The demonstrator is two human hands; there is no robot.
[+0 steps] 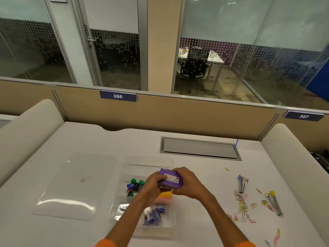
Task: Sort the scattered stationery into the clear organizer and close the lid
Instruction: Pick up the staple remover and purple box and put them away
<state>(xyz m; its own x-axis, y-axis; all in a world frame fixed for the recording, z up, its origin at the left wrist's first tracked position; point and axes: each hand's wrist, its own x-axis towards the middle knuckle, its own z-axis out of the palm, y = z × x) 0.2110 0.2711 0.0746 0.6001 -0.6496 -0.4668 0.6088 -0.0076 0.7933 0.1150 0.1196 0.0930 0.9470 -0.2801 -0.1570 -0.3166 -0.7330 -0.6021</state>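
My left hand (152,186) and right hand (189,184) pinch the purple box (173,180) over the clear organizer (142,166), near the desk's (204,172) front edge. Next I should set it in 1 bare slot.

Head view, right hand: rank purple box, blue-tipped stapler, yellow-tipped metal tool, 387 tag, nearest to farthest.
1. purple box: in the grip of the right hand, centre of the desk.
2. blue-tipped stapler: on the desk, to the right.
3. yellow-tipped metal tool: farther right, near the desk's edge.
4. 387 tag: on the back partition, far right.
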